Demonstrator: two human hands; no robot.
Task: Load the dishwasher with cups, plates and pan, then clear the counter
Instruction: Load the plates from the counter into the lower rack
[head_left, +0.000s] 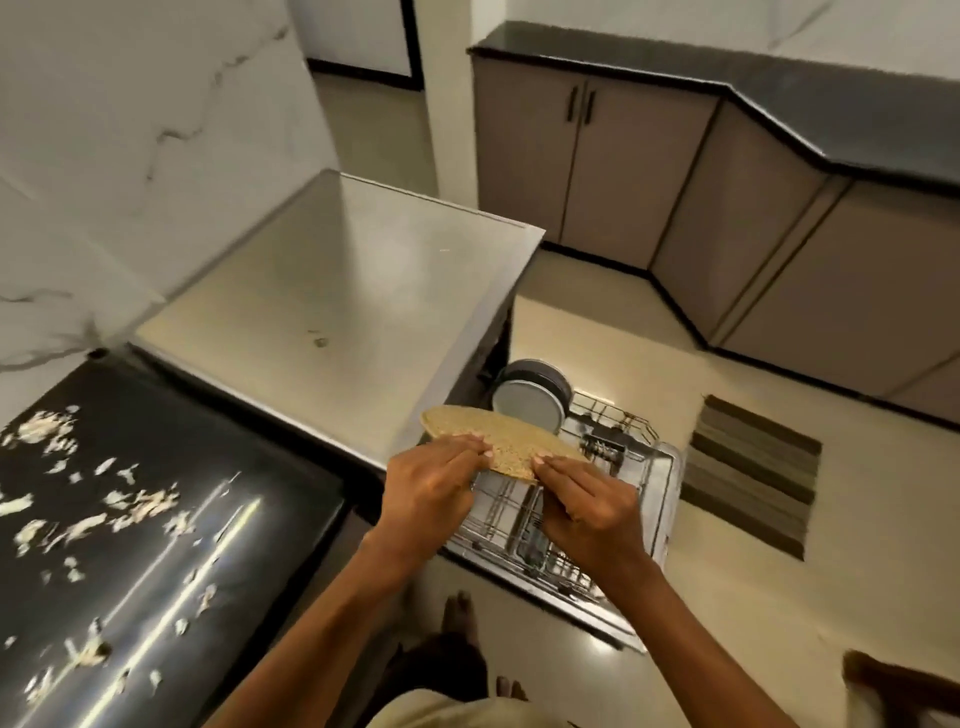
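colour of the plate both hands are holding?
Speckled tan plate, held over the rack; head view.

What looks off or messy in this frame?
Pale scraps are scattered across the black counter at left, so it is uncleared. Both hands, left and right, hold a speckled tan plate above the dishwasher rack; nothing there looks askew.
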